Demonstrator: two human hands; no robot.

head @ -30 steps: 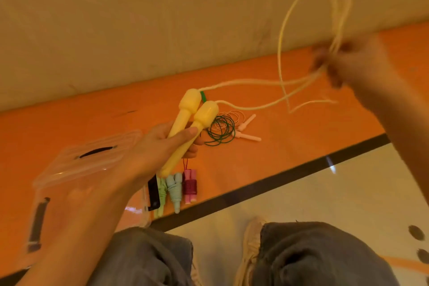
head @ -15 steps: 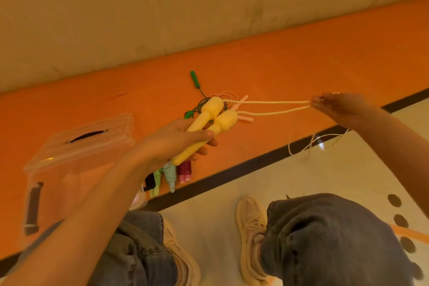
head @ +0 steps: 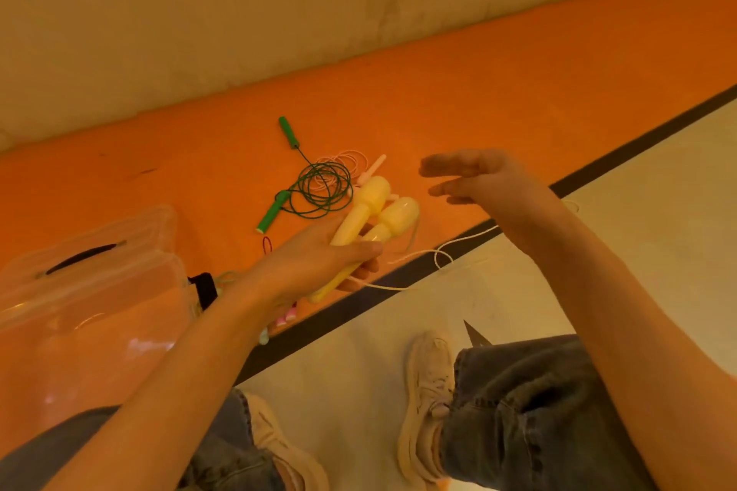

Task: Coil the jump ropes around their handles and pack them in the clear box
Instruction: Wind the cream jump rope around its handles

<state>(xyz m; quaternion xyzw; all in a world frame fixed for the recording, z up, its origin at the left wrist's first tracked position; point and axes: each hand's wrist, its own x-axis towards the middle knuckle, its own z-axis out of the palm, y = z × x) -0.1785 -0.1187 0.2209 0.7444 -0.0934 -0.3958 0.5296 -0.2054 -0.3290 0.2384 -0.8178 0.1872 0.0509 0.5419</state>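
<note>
My left hand (head: 319, 263) grips the two yellow handles (head: 371, 207) of a jump rope, held side by side over the orange floor strip. Their pale cord (head: 442, 255) hangs slack from the handles and trails over the black line onto the cream floor. My right hand (head: 474, 175) hovers to the right of the handles with fingers spread and nothing in it. The clear box (head: 91, 291) stands at the left with its lid (head: 99, 239) tipped up behind it.
A green jump rope (head: 319, 187) lies loosely coiled on the orange strip, with a pink rope (head: 347, 161) beside it. Pink and mint handles (head: 287, 317) peek out under my left wrist. My knees and shoes fill the bottom of the view.
My right hand has let go of the pale cord and opened. The cord, stretched taut half a second ago, now lies slack on the floor. The left hand keeps the yellow handles.
</note>
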